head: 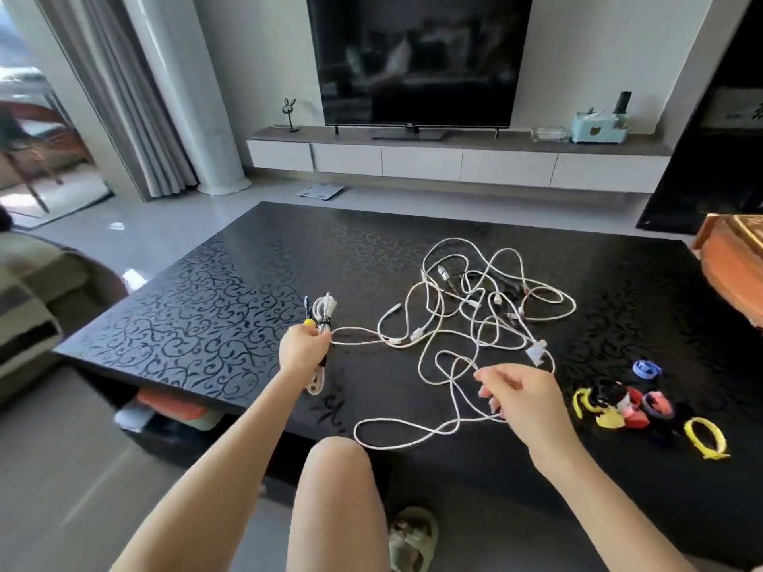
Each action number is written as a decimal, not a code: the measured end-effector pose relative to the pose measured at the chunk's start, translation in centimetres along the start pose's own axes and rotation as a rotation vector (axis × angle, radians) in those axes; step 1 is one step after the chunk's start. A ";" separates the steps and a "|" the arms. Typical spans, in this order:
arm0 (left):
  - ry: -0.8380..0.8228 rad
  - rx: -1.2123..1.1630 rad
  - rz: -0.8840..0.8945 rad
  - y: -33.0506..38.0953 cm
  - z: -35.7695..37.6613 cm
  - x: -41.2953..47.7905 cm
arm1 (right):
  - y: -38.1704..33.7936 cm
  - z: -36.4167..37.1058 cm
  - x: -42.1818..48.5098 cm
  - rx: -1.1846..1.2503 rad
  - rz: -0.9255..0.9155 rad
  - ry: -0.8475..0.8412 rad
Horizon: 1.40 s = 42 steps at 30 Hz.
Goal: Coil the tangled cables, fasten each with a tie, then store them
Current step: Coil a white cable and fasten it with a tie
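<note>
Here, the left hand (303, 348), a little left of the frame's centre, is closed in a fist round a coiled bundle (324, 309) of white cable. The coil's loops stick out above the knuckles and again below the wrist, and a dark band with a spot of yellow crosses it just above the thumb. From that fist a white line runs rightward along the table (206, 307) into the tangle of cables (470, 303), which sprawls across the middle and right of the dark, scroll-patterned top. The tangle is mostly thin, pale cords thrown in wide, overlapping loops, with several white and silvery plugs showing among them and a few black leads bunched near its far side. The right hand (524, 400), lower right of centre, has its fingers curled inward. A white strand (413, 431) passes through its fingertips, and from there it swings in a long loop toward the table's near edge. Whether this strand is the same cord as the one in the bundle cannot be told. Just right of that hand, near the lower right of the frame, lies a small heap of ties (610, 421) in yellow, red, pink and black. A blue one (646, 370) lies just beyond it, and a yellow ring sits a little apart toward the right edge. A dark television (417, 55) fills the upper centre.
</note>
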State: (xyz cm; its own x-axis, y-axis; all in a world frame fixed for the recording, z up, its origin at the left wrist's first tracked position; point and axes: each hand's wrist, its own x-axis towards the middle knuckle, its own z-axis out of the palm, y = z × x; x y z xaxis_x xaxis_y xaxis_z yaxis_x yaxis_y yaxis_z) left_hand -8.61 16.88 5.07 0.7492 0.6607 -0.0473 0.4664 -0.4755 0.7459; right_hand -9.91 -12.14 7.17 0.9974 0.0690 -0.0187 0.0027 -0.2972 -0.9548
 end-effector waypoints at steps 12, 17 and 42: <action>0.037 0.351 -0.066 -3.3 0.6 6.7 | 5.1 5.2 2.3 -0.866 -0.355 -0.320; 0.121 0.373 0.253 -0.8 2.3 3.9 | 7.8 6.5 2.3 -1.155 -0.478 -0.317; -0.420 -0.753 0.480 24.4 1.4 -8.6 | -24.2 -11.8 10.0 1.082 -0.213 -0.177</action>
State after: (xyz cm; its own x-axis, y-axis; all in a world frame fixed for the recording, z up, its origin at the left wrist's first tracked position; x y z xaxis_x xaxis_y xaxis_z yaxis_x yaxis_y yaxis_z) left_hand -3.01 -1.24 22.71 0.9548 0.1646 0.2477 -0.2429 -0.0490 0.9688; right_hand 0.84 -15.46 33.58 0.9595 0.1799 0.2169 0.0233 0.7165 -0.6972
